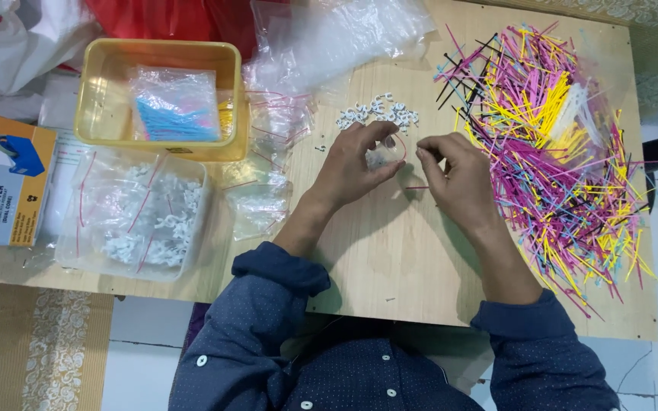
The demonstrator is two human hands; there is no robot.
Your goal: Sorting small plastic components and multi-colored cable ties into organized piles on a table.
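Observation:
My left hand (356, 164) holds a small clear plastic bag (384, 154) between thumb and fingers, over the wooden table (390, 251). My right hand (455, 179) pinches at the bag's right side, fingertips closed near its mouth; what it pinches is too small to tell. A pink strip (417, 187) lies on the table between both hands. A small heap of white plastic clips (378, 113) sits just beyond my hands. A big pile of coloured cable ties (554, 144), pink, yellow, black and blue, spreads to the right.
A yellow tub (108, 91) at the far left holds a bag of blue ties. A clear box (192, 251) of bagged white clips stands in front of it. Loose filled bags (268, 175), empty plastic bags (336, 34) and a tape-cutter carton (5, 179) lie around.

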